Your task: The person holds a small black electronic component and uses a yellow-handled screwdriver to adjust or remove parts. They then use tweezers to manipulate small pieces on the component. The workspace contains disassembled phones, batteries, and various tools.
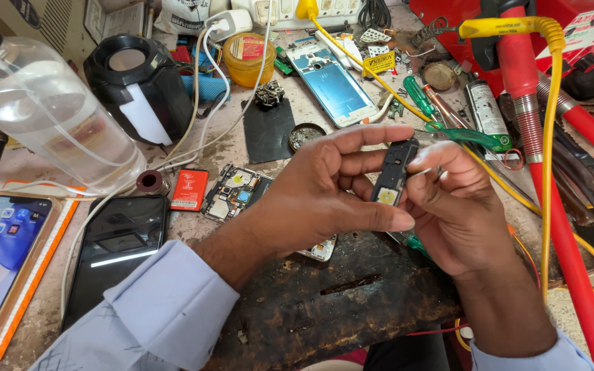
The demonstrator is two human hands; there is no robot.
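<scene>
Head view: both hands, left and right, pinch small black rectangular phone module between fingertips, raised above dark scorched work mat on surface, near eyes for inspection.

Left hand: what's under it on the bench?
Under the left hand lies an opened phone, its circuit boards exposed, on the table. One corner shows again below the palm; the middle is covered by the hand.
</scene>
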